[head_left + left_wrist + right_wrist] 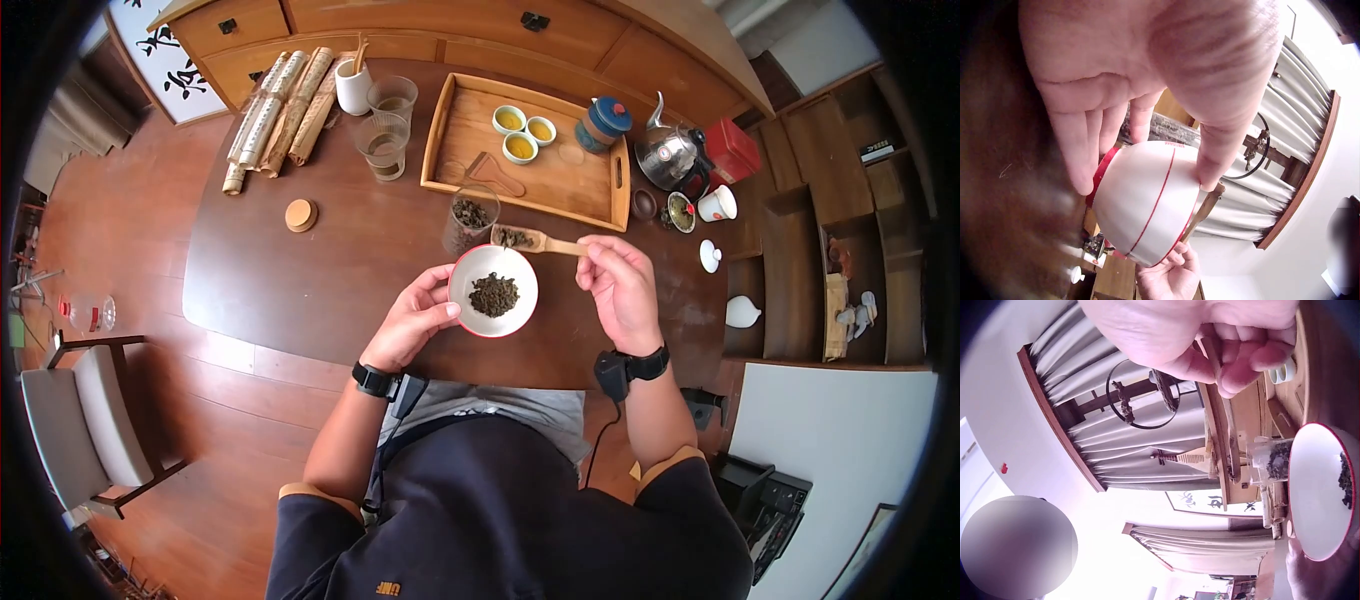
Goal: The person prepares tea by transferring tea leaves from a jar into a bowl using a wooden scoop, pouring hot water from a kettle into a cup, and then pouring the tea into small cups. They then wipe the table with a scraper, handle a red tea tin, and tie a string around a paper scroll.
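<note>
Left hand (408, 318): holds the red-rimmed white bowl (497, 260) from its left, thumb at the rim and fingers against the outside, spread apart by the bowl between them.
Right hand (622, 288): pinches the handle end of the wooden tea scoop (560, 246), fingers closely curled, thumb pressed on the handle.
Bowl: over the tabletop (300, 280), in from the middle of its near edge; a heap of dark tea leaves (494, 295) lies in the bottom.
Scoop: roughly level, its head loaded with leaves, just beyond the bowl's far rim and beside the glass jar (462, 245); contact with either cannot be told.
Glass jar: on the tabletop by the tray's near edge, partly filled with dark leaves.
Wooden tray (440, 140): towards the far edge, bearing three small teacups (519, 148) of yellow tea.
Steel kettle (672, 158): near the far right corner, outside the tray.
Bamboo scrolls (280, 110): at the far left corner.
Round wooden lid (300, 214): alone, towards the left edge.
</note>
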The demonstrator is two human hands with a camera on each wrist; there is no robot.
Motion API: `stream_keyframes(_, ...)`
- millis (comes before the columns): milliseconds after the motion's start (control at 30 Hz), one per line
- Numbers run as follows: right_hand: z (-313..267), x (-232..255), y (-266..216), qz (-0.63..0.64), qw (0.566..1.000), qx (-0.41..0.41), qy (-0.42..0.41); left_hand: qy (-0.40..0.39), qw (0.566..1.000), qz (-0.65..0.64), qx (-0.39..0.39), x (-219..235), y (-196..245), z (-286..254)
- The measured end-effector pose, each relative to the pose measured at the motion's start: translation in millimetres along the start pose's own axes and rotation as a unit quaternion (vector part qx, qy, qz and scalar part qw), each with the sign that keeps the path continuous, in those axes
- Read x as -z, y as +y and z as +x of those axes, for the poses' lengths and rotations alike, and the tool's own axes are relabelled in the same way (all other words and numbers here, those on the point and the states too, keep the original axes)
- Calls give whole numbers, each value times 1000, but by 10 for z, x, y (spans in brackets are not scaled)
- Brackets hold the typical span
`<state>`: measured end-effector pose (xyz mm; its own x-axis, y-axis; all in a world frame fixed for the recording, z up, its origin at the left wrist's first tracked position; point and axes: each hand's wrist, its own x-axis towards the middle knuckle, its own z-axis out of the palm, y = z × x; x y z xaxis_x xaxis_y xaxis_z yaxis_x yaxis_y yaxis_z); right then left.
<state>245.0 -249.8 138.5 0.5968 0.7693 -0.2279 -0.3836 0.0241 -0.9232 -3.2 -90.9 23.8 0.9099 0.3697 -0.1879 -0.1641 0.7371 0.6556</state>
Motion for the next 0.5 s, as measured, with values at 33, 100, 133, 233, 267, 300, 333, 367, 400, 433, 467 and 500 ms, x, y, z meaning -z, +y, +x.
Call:
stream_keyframes(33,48,-34,-44,-6,1000,2,5,-4,1000,-4,-3,16,-9,1)
stream_keyframes(100,159,-76,-84,-12,1000,12,2,-8,1000,-14,-9,33,-10,-12)
stream_keyframes(133,207,-98,-102,-15,1000,18,0,-7,1000,-20,-12,29,-4,-19)
stream_keyframes(233,310,-199,-133,-45,998,35,-3,-9,999,-38,-20,48,-13,-26)
stream_keyframes(267,329,-229,-136,-56,997,43,-4,-10,999,-45,-22,57,-20,-25)
stream_keyframes(300,338,-261,-136,-94,994,62,0,-8,999,-45,-22,62,-24,-26)
stream_keyframes(333,340,-293,-139,-131,988,80,4,-6,999,-46,-21,64,-29,-26)
stream_keyframes(367,338,-324,-144,-169,981,99,9,-4,999,-46,-20,67,-31,-27)
stream_keyframes(400,326,-359,-154,-201,973,115,6,-5,999,-43,-20,69,-31,-25)
stream_keyframes(433,306,-400,-171,-233,964,130,3,-6,999,-40,-19,72,-30,-23)
stream_keyframes(467,283,-438,-186,-264,953,146,1,-7,999,-37,-18,73,-30,-20)
stream_keyframes(500,259,-472,-199,-293,943,160,-1,-9,999,-37,-18,76,-32,-19)
